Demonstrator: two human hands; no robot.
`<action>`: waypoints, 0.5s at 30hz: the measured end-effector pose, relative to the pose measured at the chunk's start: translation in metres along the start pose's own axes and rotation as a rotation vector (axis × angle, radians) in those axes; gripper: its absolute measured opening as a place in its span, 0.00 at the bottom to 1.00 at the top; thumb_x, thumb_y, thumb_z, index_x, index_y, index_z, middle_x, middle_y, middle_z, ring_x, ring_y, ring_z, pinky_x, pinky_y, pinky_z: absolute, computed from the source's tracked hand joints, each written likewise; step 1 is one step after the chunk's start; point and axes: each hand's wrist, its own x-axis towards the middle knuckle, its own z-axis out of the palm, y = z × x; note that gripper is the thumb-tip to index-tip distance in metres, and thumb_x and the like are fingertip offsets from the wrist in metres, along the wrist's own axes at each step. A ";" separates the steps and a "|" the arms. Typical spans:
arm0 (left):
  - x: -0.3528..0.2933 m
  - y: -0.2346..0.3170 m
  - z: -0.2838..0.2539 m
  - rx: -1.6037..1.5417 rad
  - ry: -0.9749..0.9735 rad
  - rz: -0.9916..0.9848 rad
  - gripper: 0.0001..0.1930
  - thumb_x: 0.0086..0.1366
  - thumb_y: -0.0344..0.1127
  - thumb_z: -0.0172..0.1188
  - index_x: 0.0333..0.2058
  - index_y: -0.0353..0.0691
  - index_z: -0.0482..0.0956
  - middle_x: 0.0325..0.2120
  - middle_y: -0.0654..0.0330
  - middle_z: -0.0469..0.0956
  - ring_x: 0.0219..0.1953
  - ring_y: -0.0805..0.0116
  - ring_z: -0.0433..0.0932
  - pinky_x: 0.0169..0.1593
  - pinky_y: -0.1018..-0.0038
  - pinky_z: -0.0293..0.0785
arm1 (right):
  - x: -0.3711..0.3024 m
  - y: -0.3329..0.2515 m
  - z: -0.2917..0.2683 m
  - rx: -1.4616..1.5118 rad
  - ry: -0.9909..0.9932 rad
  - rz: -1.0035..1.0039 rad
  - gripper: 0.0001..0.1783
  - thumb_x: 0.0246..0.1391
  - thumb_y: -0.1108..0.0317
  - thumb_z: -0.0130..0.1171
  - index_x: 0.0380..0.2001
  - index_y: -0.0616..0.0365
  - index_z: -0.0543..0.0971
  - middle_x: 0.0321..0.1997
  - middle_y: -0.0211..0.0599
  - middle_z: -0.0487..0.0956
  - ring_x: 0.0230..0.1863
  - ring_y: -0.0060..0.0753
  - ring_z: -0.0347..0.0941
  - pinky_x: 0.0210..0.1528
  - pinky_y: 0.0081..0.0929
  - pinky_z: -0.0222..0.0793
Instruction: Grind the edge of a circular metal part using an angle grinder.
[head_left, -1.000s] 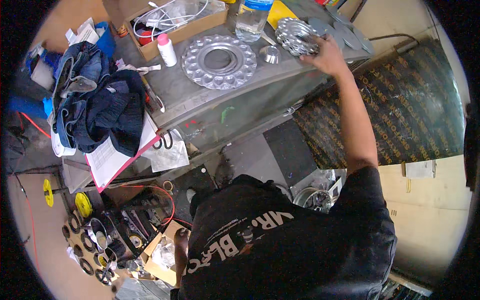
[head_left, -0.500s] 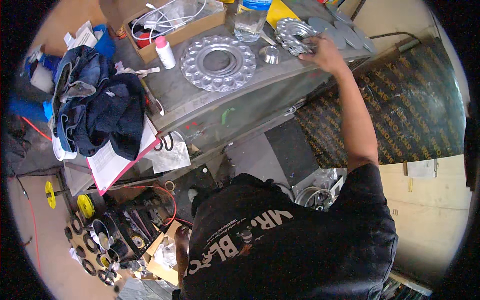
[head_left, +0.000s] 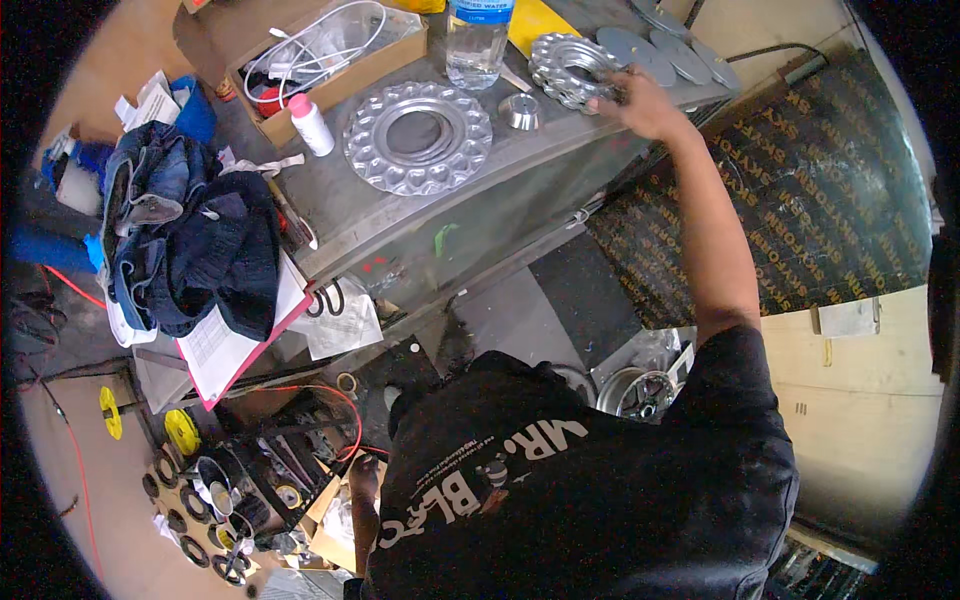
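Observation:
My right hand [head_left: 643, 106] reaches to the back right of the bench, its thumb and fingers closed on the near right edge of a stack of shiny scalloped metal rings [head_left: 545, 68]. The fingertips are partly hidden against the metal. A larger scalloped metal ring [head_left: 368, 150] lies flat on the bench to the left, with smaller rings inside its opening. Between the two sits a small silver metal cup [head_left: 521, 112]. Low on the left, my left hand [head_left: 366, 480] hangs beside an open cardboard box [head_left: 335, 548] with clear plastic in it; its fingers are too dark to make out.
On the bench [head_left: 330, 215] stand a water bottle [head_left: 474, 55], a pink-capped white bottle [head_left: 312, 128] and a cardboard tray [head_left: 400, 62] with white cable. Grey discs [head_left: 680, 55] lie at the far right. Jeans [head_left: 215, 240] cover papers at left. A spoked wheel [head_left: 645, 393] is below.
The view has shifted slightly, so the bench and its things sit a little further left. My right hand stays at the stacked rings.

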 end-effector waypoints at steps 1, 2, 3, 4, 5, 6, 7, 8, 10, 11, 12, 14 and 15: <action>0.000 -0.003 0.000 -0.003 0.005 0.003 0.18 0.68 0.34 0.63 0.53 0.33 0.78 0.39 0.54 0.85 0.36 0.66 0.84 0.41 0.69 0.79 | 0.002 0.002 -0.001 0.001 0.000 0.000 0.44 0.53 0.34 0.65 0.62 0.56 0.77 0.62 0.67 0.74 0.66 0.64 0.68 0.70 0.49 0.62; 0.000 -0.005 -0.001 -0.006 0.010 0.005 0.17 0.68 0.34 0.63 0.53 0.32 0.78 0.39 0.53 0.85 0.37 0.65 0.84 0.41 0.69 0.79 | 0.005 0.004 -0.003 -0.013 -0.032 -0.028 0.42 0.56 0.34 0.62 0.62 0.57 0.77 0.62 0.66 0.74 0.67 0.63 0.67 0.71 0.48 0.61; 0.000 -0.006 -0.001 -0.005 0.011 0.005 0.17 0.68 0.34 0.63 0.53 0.32 0.78 0.39 0.53 0.85 0.37 0.65 0.84 0.41 0.69 0.79 | 0.007 0.005 -0.004 -0.027 -0.069 -0.055 0.41 0.59 0.34 0.60 0.62 0.57 0.77 0.61 0.65 0.75 0.68 0.63 0.66 0.72 0.47 0.60; -0.001 -0.007 -0.001 0.002 0.011 0.027 0.17 0.69 0.35 0.63 0.53 0.32 0.78 0.40 0.53 0.85 0.37 0.65 0.84 0.41 0.69 0.79 | 0.008 0.007 -0.004 -0.026 -0.064 -0.057 0.41 0.59 0.34 0.60 0.62 0.57 0.77 0.61 0.65 0.75 0.68 0.63 0.66 0.72 0.47 0.60; -0.001 -0.007 0.000 0.008 0.010 0.048 0.17 0.69 0.35 0.63 0.52 0.32 0.78 0.40 0.52 0.85 0.36 0.64 0.84 0.41 0.69 0.80 | 0.010 0.007 -0.006 -0.018 -0.095 -0.077 0.40 0.60 0.35 0.58 0.62 0.58 0.77 0.61 0.64 0.75 0.67 0.62 0.66 0.72 0.47 0.60; -0.002 -0.007 0.001 0.007 0.011 0.048 0.17 0.69 0.35 0.63 0.52 0.32 0.78 0.40 0.52 0.85 0.36 0.64 0.84 0.41 0.69 0.80 | 0.011 0.007 -0.006 -0.011 -0.126 -0.099 0.39 0.62 0.36 0.57 0.61 0.59 0.77 0.61 0.62 0.75 0.67 0.61 0.66 0.72 0.46 0.60; -0.002 -0.007 0.003 0.034 0.025 0.037 0.17 0.69 0.35 0.64 0.53 0.32 0.77 0.40 0.52 0.85 0.36 0.64 0.85 0.41 0.69 0.80 | 0.011 0.006 -0.006 -0.011 -0.127 -0.100 0.39 0.62 0.36 0.57 0.61 0.59 0.77 0.61 0.62 0.75 0.67 0.61 0.66 0.72 0.46 0.60; -0.002 -0.007 0.004 0.060 0.039 0.026 0.18 0.69 0.36 0.64 0.53 0.31 0.77 0.39 0.53 0.85 0.36 0.64 0.85 0.41 0.69 0.80 | 0.011 0.005 -0.006 0.029 -0.047 -0.133 0.38 0.61 0.37 0.59 0.59 0.60 0.78 0.54 0.58 0.75 0.59 0.57 0.69 0.64 0.44 0.64; -0.001 -0.008 0.009 0.004 0.032 0.029 0.18 0.69 0.36 0.64 0.52 0.31 0.77 0.39 0.53 0.85 0.36 0.65 0.84 0.41 0.69 0.80 | 0.012 0.002 -0.007 0.070 0.033 -0.168 0.38 0.61 0.38 0.60 0.57 0.62 0.79 0.46 0.53 0.74 0.50 0.53 0.72 0.55 0.42 0.68; -0.001 -0.008 0.011 -0.050 0.025 0.033 0.18 0.69 0.36 0.65 0.52 0.31 0.77 0.38 0.54 0.85 0.36 0.65 0.84 0.40 0.69 0.80 | 0.011 0.001 -0.008 0.053 -0.014 -0.156 0.38 0.61 0.38 0.61 0.58 0.62 0.79 0.46 0.53 0.74 0.51 0.53 0.72 0.57 0.42 0.68; 0.000 -0.009 0.011 -0.052 0.026 0.033 0.18 0.69 0.36 0.65 0.52 0.31 0.77 0.38 0.54 0.85 0.36 0.65 0.84 0.40 0.69 0.80 | 0.012 0.001 -0.010 0.036 -0.043 -0.170 0.38 0.61 0.38 0.61 0.58 0.62 0.79 0.46 0.53 0.75 0.52 0.53 0.73 0.58 0.42 0.68; 0.000 -0.010 0.013 -0.035 0.021 -0.016 0.18 0.69 0.36 0.65 0.52 0.31 0.76 0.38 0.55 0.84 0.35 0.67 0.84 0.39 0.69 0.80 | 0.012 0.000 -0.011 0.039 -0.100 -0.128 0.39 0.60 0.38 0.61 0.60 0.62 0.77 0.54 0.56 0.75 0.59 0.56 0.70 0.64 0.44 0.65; -0.001 -0.011 0.013 -0.036 0.022 -0.017 0.18 0.69 0.36 0.65 0.52 0.31 0.76 0.38 0.55 0.84 0.35 0.67 0.84 0.39 0.69 0.80 | 0.012 -0.001 -0.011 0.064 -0.101 -0.152 0.40 0.60 0.38 0.61 0.61 0.61 0.76 0.62 0.59 0.76 0.65 0.59 0.68 0.70 0.45 0.62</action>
